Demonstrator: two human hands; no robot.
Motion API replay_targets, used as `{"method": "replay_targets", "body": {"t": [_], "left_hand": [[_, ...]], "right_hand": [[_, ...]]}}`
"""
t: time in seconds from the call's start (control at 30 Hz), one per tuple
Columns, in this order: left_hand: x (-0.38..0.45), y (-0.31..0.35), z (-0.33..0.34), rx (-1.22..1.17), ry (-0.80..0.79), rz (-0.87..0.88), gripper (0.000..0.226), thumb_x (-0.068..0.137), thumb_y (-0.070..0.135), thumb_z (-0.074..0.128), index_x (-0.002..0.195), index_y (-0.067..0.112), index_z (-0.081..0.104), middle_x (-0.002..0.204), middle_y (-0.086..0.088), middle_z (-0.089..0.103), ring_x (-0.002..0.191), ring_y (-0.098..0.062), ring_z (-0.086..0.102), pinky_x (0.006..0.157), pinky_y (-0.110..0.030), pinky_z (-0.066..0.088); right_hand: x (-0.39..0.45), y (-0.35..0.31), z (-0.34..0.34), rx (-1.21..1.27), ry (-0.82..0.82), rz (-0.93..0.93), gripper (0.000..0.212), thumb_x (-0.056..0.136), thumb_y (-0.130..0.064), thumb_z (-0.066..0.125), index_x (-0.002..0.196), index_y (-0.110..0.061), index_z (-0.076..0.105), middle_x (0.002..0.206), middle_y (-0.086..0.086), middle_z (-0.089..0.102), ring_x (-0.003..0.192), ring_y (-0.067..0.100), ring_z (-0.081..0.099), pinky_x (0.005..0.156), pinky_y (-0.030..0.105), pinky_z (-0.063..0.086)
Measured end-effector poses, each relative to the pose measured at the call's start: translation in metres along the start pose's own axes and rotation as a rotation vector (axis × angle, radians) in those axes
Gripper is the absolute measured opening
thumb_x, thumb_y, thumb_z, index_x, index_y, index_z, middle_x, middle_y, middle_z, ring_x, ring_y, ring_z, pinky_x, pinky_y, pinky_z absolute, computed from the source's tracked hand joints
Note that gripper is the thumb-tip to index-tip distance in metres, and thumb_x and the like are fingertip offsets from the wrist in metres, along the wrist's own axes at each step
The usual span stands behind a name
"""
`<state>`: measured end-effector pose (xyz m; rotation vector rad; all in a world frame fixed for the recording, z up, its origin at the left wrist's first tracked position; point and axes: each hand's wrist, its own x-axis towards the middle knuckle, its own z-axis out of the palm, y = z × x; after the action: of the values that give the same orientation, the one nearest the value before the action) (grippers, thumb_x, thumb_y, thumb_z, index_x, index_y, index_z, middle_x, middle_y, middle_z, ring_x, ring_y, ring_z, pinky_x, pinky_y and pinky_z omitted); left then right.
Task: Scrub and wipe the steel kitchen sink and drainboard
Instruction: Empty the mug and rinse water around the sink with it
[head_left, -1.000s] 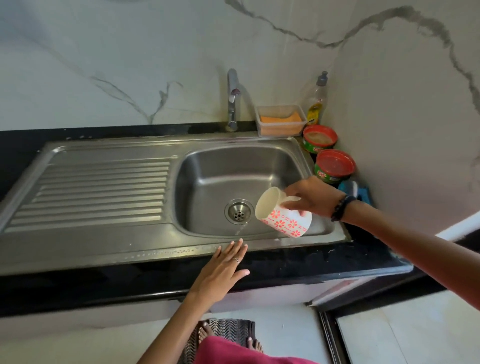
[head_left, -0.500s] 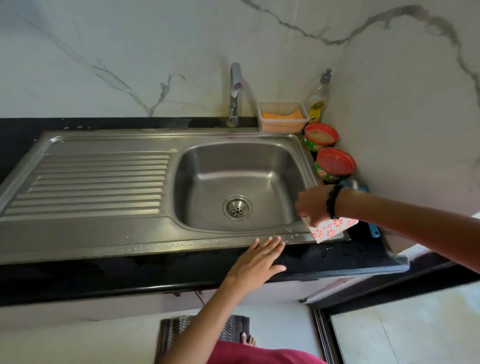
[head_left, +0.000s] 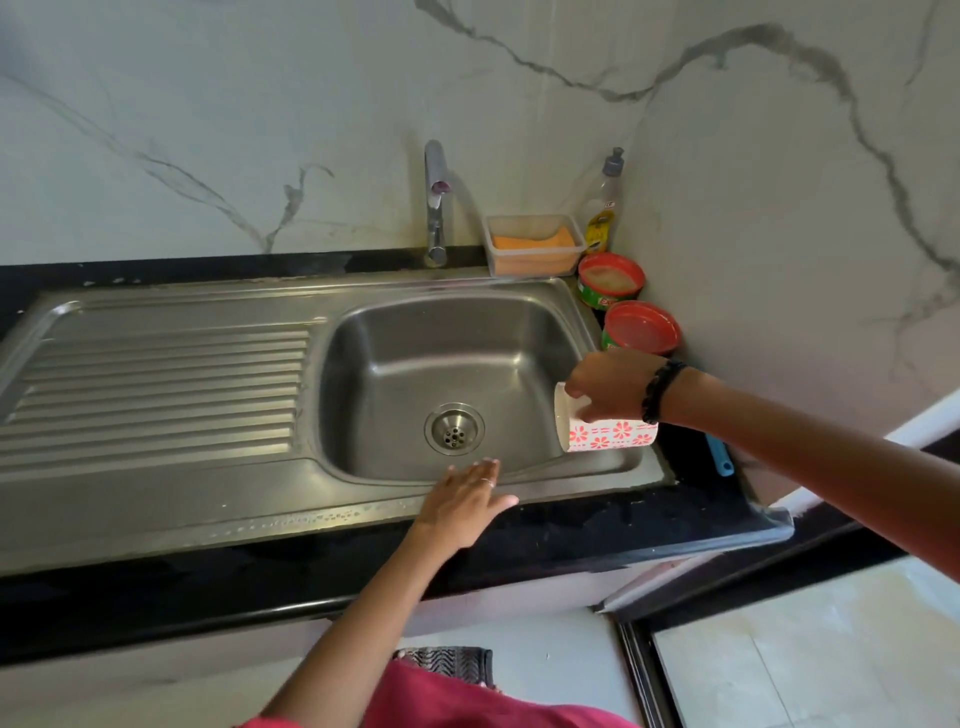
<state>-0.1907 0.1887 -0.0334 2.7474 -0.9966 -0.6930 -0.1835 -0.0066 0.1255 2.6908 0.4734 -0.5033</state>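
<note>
- Steel sink (head_left: 519, 332) fills the middle of the frame, drainboard (head_left: 156, 384) to its left.
- Right hand (head_left: 613, 384) grips a floral mug (head_left: 605, 434), tipped on its side over the basin's right edge, likely for rinsing.
- Left hand (head_left: 462, 499) lies flat, fingers spread on the front rim, apparently bracing.

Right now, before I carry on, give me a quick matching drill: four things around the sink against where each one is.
Things:
1. mug
2. left hand
3. orange sponge
4. drain strainer

Places:
A. sink's front rim
B. basin floor
C. clear tub beside the tap
D. right hand, tipped over the basin

Pairs: 1-D, 2-A, 3-C, 4-B
</note>
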Motion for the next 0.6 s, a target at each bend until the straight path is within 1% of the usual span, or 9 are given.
{"method": "replay_targets", "body": {"t": [0.13, 0.2, 0.27, 0.33, 0.43, 0.5, 0.53, 0.57, 0.6], "left_hand": [[-0.005, -0.05, -0.022, 0.057, -0.105, -0.099, 0.065, 0.097, 0.05, 0.015, 0.149, 0.013, 0.001, 0.157, -0.005, -0.003, 0.144, -0.015, 0.0, 0.118, -0.038, 0.004], [-0.002, -0.069, -0.035, 0.022, -0.104, -0.137, 0.064, 0.098, 0.048, 0.018, 0.149, 0.014, 0.001, 0.157, -0.004, -0.004, 0.144, -0.015, -0.001, 0.118, -0.039, 0.005], [0.008, -0.083, -0.05, -0.028, -0.069, -0.155, 0.064, 0.098, 0.046, 0.021, 0.149, 0.013, 0.002, 0.157, -0.004, 0.0, 0.144, -0.016, 0.001, 0.118, -0.039, 0.006], [0.022, -0.094, -0.069, -0.103, -0.003, -0.162, 0.062, 0.099, 0.045, 0.026, 0.149, 0.012, 0.009, 0.157, -0.005, 0.008, 0.144, -0.017, 0.009, 0.117, -0.039, 0.011], [0.043, -0.111, -0.101, -0.247, 0.089, -0.21, 0.057, 0.098, 0.038, 0.039, 0.146, 0.012, 0.024, 0.152, -0.008, 0.026, 0.138, -0.022, 0.029, 0.111, -0.032, 0.024], [0.063, -0.129, -0.122, -0.277, 0.124, -0.248, 0.054, 0.097, 0.034, 0.044, 0.144, 0.012, 0.03, 0.15, -0.008, 0.032, 0.136, -0.023, 0.033, 0.109, -0.03, 0.026], [0.074, -0.14, -0.133, -0.282, 0.147, -0.273, 0.053, 0.096, 0.034, 0.046, 0.143, 0.013, 0.032, 0.149, -0.008, 0.034, 0.135, -0.024, 0.035, 0.11, -0.032, 0.028], [0.085, -0.149, -0.143, -0.295, 0.172, -0.291, 0.053, 0.095, 0.034, 0.047, 0.142, 0.013, 0.034, 0.147, -0.01, 0.037, 0.134, -0.025, 0.037, 0.11, -0.035, 0.029], [0.095, -0.157, -0.153, -0.321, 0.199, -0.306, 0.052, 0.095, 0.032, 0.049, 0.141, 0.012, 0.037, 0.144, -0.011, 0.041, 0.132, -0.026, 0.04, 0.109, -0.037, 0.031]], "right_hand": [[0.012, 0.013, -0.001, 0.083, 0.067, 0.042, 0.03, 0.092, -0.035, 0.05, 0.108, -0.014, 0.063, 0.107, 0.008, 0.065, 0.1, 0.025, 0.061, 0.072, 0.029, 0.043], [0.02, 0.02, -0.002, 0.16, 0.073, 0.064, 0.032, 0.092, -0.04, 0.05, 0.11, -0.017, 0.063, 0.107, 0.006, 0.066, 0.102, 0.024, 0.061, 0.073, 0.028, 0.042], [0.033, 0.023, 0.001, 0.28, 0.056, 0.061, 0.033, 0.092, -0.04, 0.051, 0.108, -0.014, 0.063, 0.107, 0.006, 0.066, 0.102, 0.024, 0.06, 0.075, 0.028, 0.042], [0.051, 0.023, 0.004, 0.418, 0.045, 0.067, 0.031, 0.092, -0.038, 0.052, 0.105, -0.012, 0.062, 0.106, 0.008, 0.066, 0.101, 0.025, 0.06, 0.076, 0.029, 0.041], [0.08, 0.021, 0.008, 0.59, 0.057, 0.11, 0.029, 0.092, -0.035, 0.053, 0.109, -0.011, 0.06, 0.112, 0.012, 0.064, 0.105, 0.029, 0.058, 0.081, 0.031, 0.041], [0.101, 0.02, 0.012, 0.785, 0.091, 0.159, 0.023, 0.091, -0.029, 0.056, 0.103, -0.01, 0.061, 0.11, 0.012, 0.063, 0.105, 0.03, 0.058, 0.086, 0.037, 0.045], [0.113, 0.019, 0.017, 0.936, 0.123, 0.205, 0.019, 0.09, -0.026, 0.058, 0.098, -0.009, 0.063, 0.104, 0.011, 0.064, 0.1, 0.03, 0.059, 0.085, 0.037, 0.048], [0.123, 0.018, 0.022, 1.104, 0.157, 0.258, 0.014, 0.089, -0.023, 0.06, 0.087, -0.01, 0.063, 0.093, 0.009, 0.064, 0.094, 0.028, 0.06, 0.081, 0.036, 0.051], [0.132, 0.015, 0.027, 1.289, 0.179, 0.315, 0.015, 0.088, -0.02, 0.062, 0.075, -0.013, 0.059, 0.083, 0.006, 0.061, 0.087, 0.025, 0.059, 0.079, 0.035, 0.052]]}}
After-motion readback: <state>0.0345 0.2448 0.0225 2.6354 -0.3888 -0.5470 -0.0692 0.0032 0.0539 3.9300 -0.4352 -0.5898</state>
